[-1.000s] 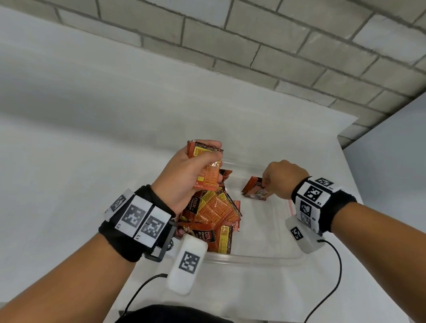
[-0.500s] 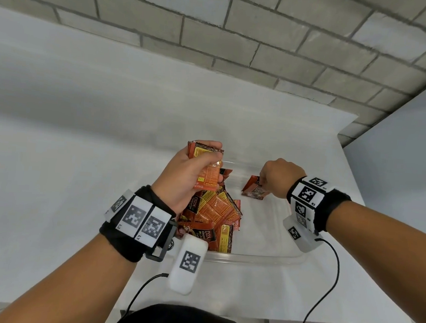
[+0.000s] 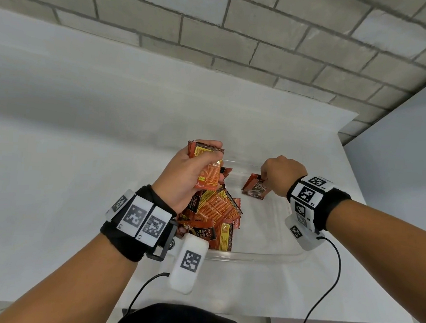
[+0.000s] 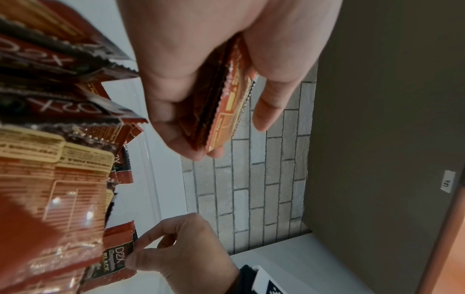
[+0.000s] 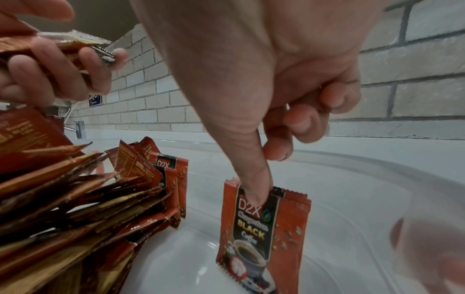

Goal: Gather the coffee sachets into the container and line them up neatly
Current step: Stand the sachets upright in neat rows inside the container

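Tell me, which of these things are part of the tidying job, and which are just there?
Part of the job:
- left hand gripping a sachet bundle
- right hand pinching one sachet
- loose sachet pile
- clear container

Just there:
- white table
- brick wall

Head view looks down from above; both close wrist views share the container (image 3: 255, 256).
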Demonstrator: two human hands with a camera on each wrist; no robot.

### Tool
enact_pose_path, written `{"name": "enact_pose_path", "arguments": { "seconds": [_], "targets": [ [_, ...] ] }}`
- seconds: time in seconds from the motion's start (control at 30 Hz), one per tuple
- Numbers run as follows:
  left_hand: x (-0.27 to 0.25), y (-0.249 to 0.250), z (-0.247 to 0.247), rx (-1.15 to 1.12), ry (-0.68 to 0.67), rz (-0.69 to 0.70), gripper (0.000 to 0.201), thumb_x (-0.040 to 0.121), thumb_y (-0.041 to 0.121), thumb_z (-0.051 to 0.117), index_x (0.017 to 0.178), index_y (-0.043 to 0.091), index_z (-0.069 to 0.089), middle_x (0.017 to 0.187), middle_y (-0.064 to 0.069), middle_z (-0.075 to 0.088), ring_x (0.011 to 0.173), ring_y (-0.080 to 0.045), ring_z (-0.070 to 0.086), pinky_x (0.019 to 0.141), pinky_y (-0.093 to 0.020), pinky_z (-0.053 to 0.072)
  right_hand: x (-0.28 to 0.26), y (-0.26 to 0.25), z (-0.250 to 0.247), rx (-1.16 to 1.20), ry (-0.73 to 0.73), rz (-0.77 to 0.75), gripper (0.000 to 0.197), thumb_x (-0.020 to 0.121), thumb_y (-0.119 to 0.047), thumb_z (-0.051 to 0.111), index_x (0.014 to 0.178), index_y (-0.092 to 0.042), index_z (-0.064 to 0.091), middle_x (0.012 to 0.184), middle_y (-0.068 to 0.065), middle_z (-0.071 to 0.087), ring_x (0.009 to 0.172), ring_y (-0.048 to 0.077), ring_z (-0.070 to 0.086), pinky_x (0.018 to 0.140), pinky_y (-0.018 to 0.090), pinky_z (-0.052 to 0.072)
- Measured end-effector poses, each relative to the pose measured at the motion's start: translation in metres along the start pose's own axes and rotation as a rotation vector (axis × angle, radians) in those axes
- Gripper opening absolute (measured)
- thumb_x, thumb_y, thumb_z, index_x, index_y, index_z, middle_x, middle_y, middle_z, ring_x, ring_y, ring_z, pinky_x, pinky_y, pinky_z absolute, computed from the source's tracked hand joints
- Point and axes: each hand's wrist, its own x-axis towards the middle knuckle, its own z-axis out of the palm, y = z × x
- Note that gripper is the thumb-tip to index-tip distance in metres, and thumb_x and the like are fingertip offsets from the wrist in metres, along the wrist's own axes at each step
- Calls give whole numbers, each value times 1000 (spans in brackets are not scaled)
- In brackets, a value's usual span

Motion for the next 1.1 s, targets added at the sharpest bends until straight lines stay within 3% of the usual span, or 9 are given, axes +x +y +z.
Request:
{"name": "enact_pose_path", "arguments": {
  "seconds": [0.3,0.37,0.47,0.6,0.7,0.77,0.9,1.03,1.1],
  "targets": [
    [1,1,0,-99,-88,-101,33,92,2,36,117,7,56,88,-17,66,69,-27,66,62,-35,55,-14,6,-15,232,70,29,16,88,-30,62,91,-15,66,93,4,65,74,20,55,60,25,38],
    [1,1,4,-65,-102,-103,27,94,1,41,116,7,56,99,-18,67,79,-28,69,70,-37,57,-26,6,-24,438,155,-33,18,89,-35,62,90,-18,66,84,0,64,68,12,54,57,24,38],
    [0,1,11,34,-136,-49,16,92,5,53,103,11,63,95,-9,71,81,-20,70,71,-33,59,-55,-4,-42,892,254,-167,17,89,-40,58,97,-26,65,83,-4,63,66,3,54,59,18,41],
    [0,-3,18,107,-196,6,20,89,1,57,106,5,64,95,-10,71,85,-20,70,72,-32,59,-79,-14,-46,1244,174,-276,35,74,-46,62,105,-30,63,90,0,67,78,26,64,73,42,53],
    [-2,-4,23,133,-232,20,21,87,4,59,108,4,63,96,-11,70,86,-19,69,72,-30,58,-80,-12,-41,1304,196,-287,20,78,-23,71,96,-25,63,90,0,65,73,26,64,75,45,53],
    [-2,-2,25,147,-215,-5,29,81,23,63,107,10,63,92,-9,69,80,-19,68,67,-31,59,-80,-7,-40,1336,320,-271,16,80,-9,72,84,-20,61,80,-5,63,69,17,59,71,42,50],
    [2,0,26,42,-97,-68,50,69,45,65,107,13,59,92,-12,59,69,-18,63,65,-36,58,-88,-4,-39,1259,629,-286,21,79,-6,73,74,-19,56,79,-5,57,75,10,54,64,30,46],
    [-1,-1,31,-12,-165,-23,16,83,12,61,99,10,63,88,-12,68,72,-23,68,60,-35,58,-94,-11,-25,976,553,-427,23,72,-16,80,77,-27,61,85,-7,50,77,2,48,67,13,38],
    [-1,-4,30,42,-170,26,20,87,0,57,102,10,64,94,-11,71,81,-25,70,62,-36,59,-97,-8,-22,969,457,-448,21,69,-22,82,81,-26,65,87,-7,50,78,-1,48,70,10,36]
  ]
}}
